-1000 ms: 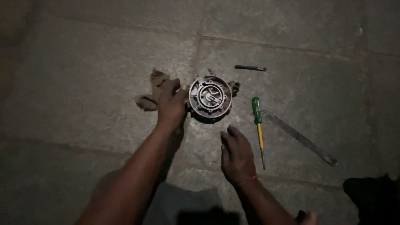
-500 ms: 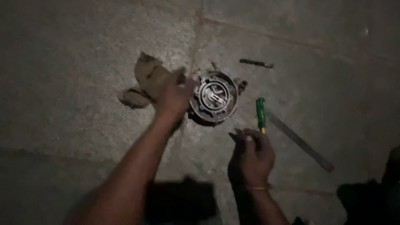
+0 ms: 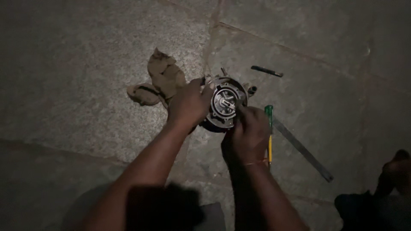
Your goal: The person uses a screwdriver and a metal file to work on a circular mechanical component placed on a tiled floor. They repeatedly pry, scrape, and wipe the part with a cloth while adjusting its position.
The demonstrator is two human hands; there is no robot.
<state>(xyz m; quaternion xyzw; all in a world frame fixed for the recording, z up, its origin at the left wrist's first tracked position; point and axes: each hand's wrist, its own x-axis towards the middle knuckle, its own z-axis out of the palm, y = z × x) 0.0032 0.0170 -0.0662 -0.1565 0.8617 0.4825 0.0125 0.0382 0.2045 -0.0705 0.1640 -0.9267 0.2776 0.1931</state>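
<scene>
Gripping a round, grimy metal motor housing point(image 3: 224, 102) at frame centre, left hand point(image 3: 188, 105) wraps its rim w/ curled fingers; right hand point(image 3: 250, 130), fingers pinched narrow, touches the hub on stone floor point(image 3: 85, 64).

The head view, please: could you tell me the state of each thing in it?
Round metal part: on the stone floor, open face up, gripped at its left rim.
Left hand: closed on the part's rim.
Right hand: fingers reaching onto the part's face.
Rag: crumpled, lying flat.
Green screwdriver: lying loose, partly hidden.
Metal strip: lying flat.
Small dark tool: lying apart, untouched.
</scene>
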